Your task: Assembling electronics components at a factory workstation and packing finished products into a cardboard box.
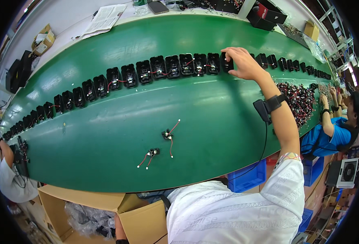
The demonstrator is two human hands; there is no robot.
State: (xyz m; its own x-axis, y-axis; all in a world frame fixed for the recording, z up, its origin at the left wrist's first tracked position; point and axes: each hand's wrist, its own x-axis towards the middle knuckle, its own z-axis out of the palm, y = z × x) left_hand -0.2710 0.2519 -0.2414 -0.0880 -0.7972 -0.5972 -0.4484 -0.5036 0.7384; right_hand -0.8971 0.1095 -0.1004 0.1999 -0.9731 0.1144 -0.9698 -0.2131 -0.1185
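My right hand (245, 64) reaches across the green table to a long row of black plastic housings (158, 67). Its thumb and fingers close around the near and far ends of one black housing (226, 64) in that row. Thin red wires show on some of the housings. Two small black parts with red wires and white plugs, one part (167, 134) and another part (153, 152), lie on the near half of the table. Of my left arm only a piece of forearm shows, beside the cardboard box (145, 221); the hand itself is out of sight.
A heap of small wired parts (295, 101) lies at the right, near a co-worker in blue (330, 136). Another person in white (13, 181) sits at the far left. Clear plastic bags (88, 219) fill the open box; a blue bin (248, 179) stands below the table edge.
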